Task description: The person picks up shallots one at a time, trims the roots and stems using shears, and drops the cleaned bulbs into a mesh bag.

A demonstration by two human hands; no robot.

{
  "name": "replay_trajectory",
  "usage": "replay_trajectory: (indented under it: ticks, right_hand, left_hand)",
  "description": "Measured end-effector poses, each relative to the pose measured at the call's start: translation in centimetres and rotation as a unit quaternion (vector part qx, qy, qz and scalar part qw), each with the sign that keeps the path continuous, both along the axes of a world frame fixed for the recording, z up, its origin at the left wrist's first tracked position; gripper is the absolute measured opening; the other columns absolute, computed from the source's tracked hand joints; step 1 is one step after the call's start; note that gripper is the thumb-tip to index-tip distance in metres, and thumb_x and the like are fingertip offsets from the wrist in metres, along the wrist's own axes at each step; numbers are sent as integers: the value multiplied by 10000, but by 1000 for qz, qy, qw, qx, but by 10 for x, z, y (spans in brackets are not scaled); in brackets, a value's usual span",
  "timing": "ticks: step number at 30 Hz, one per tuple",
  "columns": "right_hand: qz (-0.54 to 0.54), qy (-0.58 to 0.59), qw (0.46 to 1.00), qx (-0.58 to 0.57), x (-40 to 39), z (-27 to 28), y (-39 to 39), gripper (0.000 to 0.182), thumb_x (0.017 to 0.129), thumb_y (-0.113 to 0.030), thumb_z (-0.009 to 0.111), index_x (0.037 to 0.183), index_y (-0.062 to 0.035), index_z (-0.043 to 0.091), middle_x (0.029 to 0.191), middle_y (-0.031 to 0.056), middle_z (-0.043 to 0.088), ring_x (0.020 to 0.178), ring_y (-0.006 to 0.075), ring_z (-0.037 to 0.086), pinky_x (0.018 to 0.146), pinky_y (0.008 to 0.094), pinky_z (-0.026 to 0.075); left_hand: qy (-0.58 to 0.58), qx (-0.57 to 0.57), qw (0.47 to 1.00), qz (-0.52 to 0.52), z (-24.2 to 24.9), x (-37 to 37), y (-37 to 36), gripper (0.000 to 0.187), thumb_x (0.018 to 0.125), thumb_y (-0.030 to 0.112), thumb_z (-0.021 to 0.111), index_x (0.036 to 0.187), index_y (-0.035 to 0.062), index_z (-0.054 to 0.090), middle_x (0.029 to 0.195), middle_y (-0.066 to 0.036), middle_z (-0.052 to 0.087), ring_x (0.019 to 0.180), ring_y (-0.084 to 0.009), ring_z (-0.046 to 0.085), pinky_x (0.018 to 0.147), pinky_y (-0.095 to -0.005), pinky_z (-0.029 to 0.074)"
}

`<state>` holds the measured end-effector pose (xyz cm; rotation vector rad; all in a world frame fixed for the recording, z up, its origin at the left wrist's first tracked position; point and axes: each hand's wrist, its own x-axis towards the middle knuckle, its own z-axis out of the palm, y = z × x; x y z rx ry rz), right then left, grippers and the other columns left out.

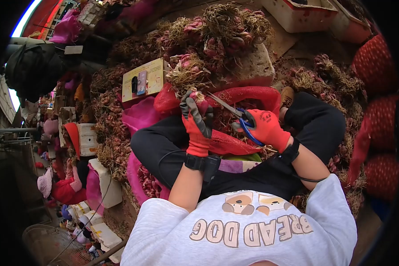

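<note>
My left hand [197, 117], in a red glove with a grey palm, closes around a purple-red shallot bulb [201, 103] with dry tops. A similarly gloved right hand [262, 125] grips blue-handled scissors [228, 105], whose blades point left, their tips right beside the bulb. Just beyond the left hand rises a bunch of shallots [187, 68] with straw-like dry leaves. Red mesh netting [230, 141] lies under both hands, between my crossed legs.
Piled shallots [221, 31] cover a pale block [257, 66] ahead. A yellow box [155, 73] carrying a phone [141, 83] stands at left. Full red mesh sacks [379, 66] line the right side. White foam bins [303, 15] sit at the back. Another person [68, 186] sits far left.
</note>
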<state>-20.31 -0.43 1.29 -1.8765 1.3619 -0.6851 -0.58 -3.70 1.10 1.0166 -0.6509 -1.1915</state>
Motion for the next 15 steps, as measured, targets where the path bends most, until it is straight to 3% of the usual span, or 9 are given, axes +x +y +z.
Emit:
replay_trajectory:
  ticks: [4,7,10,13,15]
  right_hand:
    - [11,-22,1000,-10,4,-9,2,478,777,-525,662,903,-65,633,757,131,627,702,325,629,611,416,481]
    - [12,-2,1000,-4,6,-5,4,479,781,-530,658,890,-64,636,737,130,618,699,325,627,610,416,480]
    - [10,15,1000,9,6,-9,4,469,785,-534,653,869,-73,642,741,133,622,704,322,629,613,415,481]
    - [21,-22,998,61,4,0,4,457,790,-533,645,848,-80,642,759,136,629,715,316,633,620,418,482]
    - [18,-47,997,61,4,-7,4,442,795,-528,639,850,-90,646,763,134,635,714,317,634,623,417,482]
  left_hand:
    - [-67,0,996,51,5,-6,1,316,980,331,489,1184,91,521,999,-3,540,790,-64,515,667,-230,475]
    - [-187,-55,980,34,-14,2,-2,394,992,368,448,1279,97,448,1203,-27,450,1046,-138,491,789,-296,512]
    - [-173,-51,981,73,-17,-3,-2,339,989,292,480,1194,29,533,1115,-29,554,995,-112,494,909,-263,393]
    - [-295,-128,943,84,-21,-4,-3,325,986,286,488,1194,42,538,1100,-22,553,976,-97,499,873,-255,422]
    - [-148,-80,983,72,-20,-8,-3,318,984,293,491,1185,52,542,1079,-19,552,957,-85,500,840,-252,448]
